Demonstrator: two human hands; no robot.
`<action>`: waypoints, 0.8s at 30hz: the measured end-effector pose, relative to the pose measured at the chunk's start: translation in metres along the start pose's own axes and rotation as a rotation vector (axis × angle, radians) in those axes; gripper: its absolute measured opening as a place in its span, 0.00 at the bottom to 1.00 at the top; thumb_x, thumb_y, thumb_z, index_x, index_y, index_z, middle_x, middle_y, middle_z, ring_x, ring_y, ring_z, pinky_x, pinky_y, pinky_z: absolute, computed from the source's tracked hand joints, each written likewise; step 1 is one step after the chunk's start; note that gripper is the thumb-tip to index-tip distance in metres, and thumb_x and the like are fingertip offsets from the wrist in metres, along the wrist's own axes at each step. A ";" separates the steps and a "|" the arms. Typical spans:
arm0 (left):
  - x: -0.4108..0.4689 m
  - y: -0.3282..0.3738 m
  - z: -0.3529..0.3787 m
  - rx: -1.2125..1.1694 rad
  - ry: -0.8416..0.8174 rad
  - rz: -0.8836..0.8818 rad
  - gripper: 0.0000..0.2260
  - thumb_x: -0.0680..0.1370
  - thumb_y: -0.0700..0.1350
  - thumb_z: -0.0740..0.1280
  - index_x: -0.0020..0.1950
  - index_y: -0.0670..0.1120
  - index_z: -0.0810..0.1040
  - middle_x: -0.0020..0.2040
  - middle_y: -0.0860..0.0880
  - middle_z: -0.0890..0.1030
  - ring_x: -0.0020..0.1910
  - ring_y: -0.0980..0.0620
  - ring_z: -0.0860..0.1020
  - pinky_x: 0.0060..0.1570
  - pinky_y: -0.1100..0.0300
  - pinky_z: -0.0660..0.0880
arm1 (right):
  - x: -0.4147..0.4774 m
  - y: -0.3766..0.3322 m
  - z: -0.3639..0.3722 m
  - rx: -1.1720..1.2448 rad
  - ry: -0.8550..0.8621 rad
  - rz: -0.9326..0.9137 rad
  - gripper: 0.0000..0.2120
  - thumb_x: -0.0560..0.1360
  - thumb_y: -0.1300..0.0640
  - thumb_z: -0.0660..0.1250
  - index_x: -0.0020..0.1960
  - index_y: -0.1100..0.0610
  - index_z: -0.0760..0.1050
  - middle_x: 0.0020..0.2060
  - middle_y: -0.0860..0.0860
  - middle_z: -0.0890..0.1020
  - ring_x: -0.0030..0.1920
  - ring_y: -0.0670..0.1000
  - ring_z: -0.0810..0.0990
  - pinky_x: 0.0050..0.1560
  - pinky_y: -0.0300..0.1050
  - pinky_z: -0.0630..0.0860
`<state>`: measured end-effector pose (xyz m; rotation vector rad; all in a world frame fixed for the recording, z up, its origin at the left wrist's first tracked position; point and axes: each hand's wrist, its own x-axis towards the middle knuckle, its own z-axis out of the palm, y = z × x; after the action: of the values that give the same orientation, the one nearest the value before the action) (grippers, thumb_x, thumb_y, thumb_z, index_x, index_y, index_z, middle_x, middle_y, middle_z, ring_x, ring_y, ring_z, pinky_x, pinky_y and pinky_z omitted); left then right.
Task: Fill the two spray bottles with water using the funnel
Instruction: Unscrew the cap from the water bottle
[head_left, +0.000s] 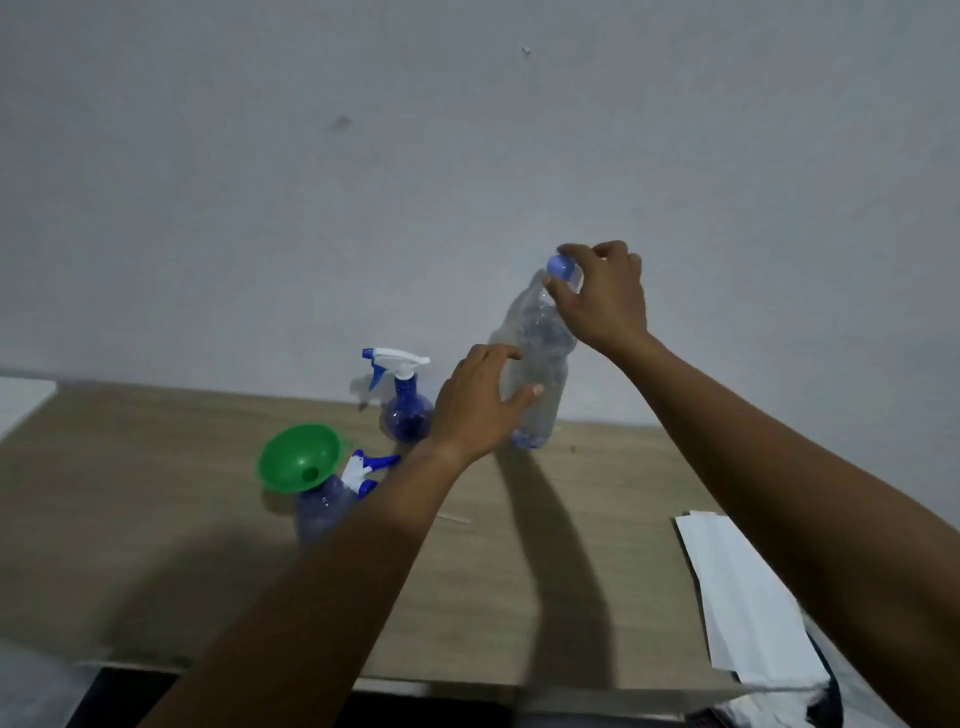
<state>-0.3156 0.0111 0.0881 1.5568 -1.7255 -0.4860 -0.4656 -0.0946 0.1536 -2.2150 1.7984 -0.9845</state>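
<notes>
**Head view.** A single wide-angle camera worn on the head looks forward and slightly down across a wooden table from above its near edge. Both forearms enter from the bottom. The left hand and right hand reach a water bottle near frame centre, at arm's length. A wall fills the upper half, and the table's edges look bowed, probably from the lens.
</notes>
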 end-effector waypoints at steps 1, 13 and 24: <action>0.005 0.001 0.002 -0.002 -0.051 -0.008 0.22 0.79 0.55 0.68 0.70 0.49 0.72 0.68 0.49 0.74 0.65 0.50 0.75 0.62 0.56 0.74 | 0.005 0.002 -0.002 -0.009 -0.071 -0.014 0.22 0.80 0.43 0.66 0.71 0.48 0.72 0.64 0.57 0.74 0.66 0.58 0.71 0.59 0.52 0.75; -0.012 0.002 0.016 -0.286 -0.230 -0.112 0.37 0.77 0.58 0.70 0.81 0.57 0.56 0.79 0.54 0.64 0.74 0.50 0.69 0.71 0.46 0.70 | -0.077 0.000 -0.045 0.138 -0.167 -0.132 0.13 0.72 0.52 0.74 0.47 0.54 0.71 0.36 0.53 0.80 0.38 0.58 0.79 0.38 0.52 0.78; -0.068 0.007 -0.032 -0.473 -0.304 -0.034 0.28 0.73 0.52 0.77 0.72 0.59 0.72 0.68 0.56 0.77 0.65 0.56 0.79 0.67 0.51 0.76 | -0.117 -0.038 -0.062 0.317 -0.315 -0.178 0.10 0.71 0.53 0.75 0.43 0.54 0.74 0.29 0.47 0.76 0.29 0.47 0.71 0.34 0.41 0.70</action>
<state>-0.2979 0.0840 0.0949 1.2142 -1.6443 -1.1073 -0.4776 0.0417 0.1733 -2.2040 1.2394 -0.8237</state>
